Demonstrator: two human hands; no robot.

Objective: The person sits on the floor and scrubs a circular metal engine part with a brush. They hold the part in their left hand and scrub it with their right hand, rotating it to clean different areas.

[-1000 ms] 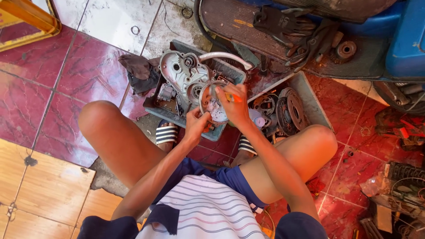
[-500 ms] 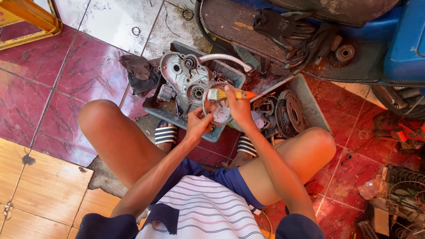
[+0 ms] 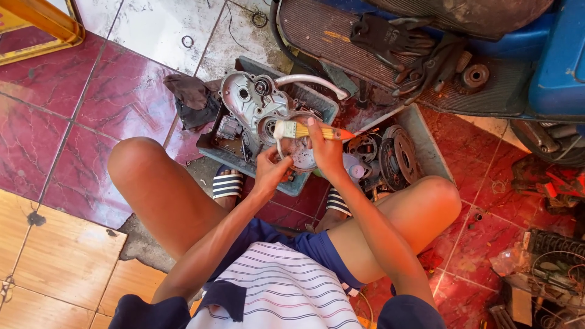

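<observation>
I squat over a grey tray (image 3: pixel 213 146) of engine parts on the tiled floor. My right hand (image 3: pixel 326 152) holds a paintbrush (image 3: pixel 304 130) with an orange-and-yellow handle, its pale bristles pointing left. My left hand (image 3: pixel 271 172) grips the near edge of a round metal engine part (image 3: pixel 298 152) held above the tray. A silver engine cover (image 3: pixel 247 100) and a curved metal tube (image 3: pixel 311 82) lie in the tray beyond my hands.
A second tray (image 3: pixel 426 134) to the right holds clutch discs (image 3: pixel 399 155). A dark rag (image 3: pixel 192 97) lies left of the trays. A blue scooter's footboard (image 3: pixel 341 36) with black gloves (image 3: pixel 402 39) is ahead. Tools and clutter (image 3: pixel 548 268) sit at the right.
My right hand has turned the brush from pointing down into the part to lying level across its top. The left hand keeps its hold on the round part.
</observation>
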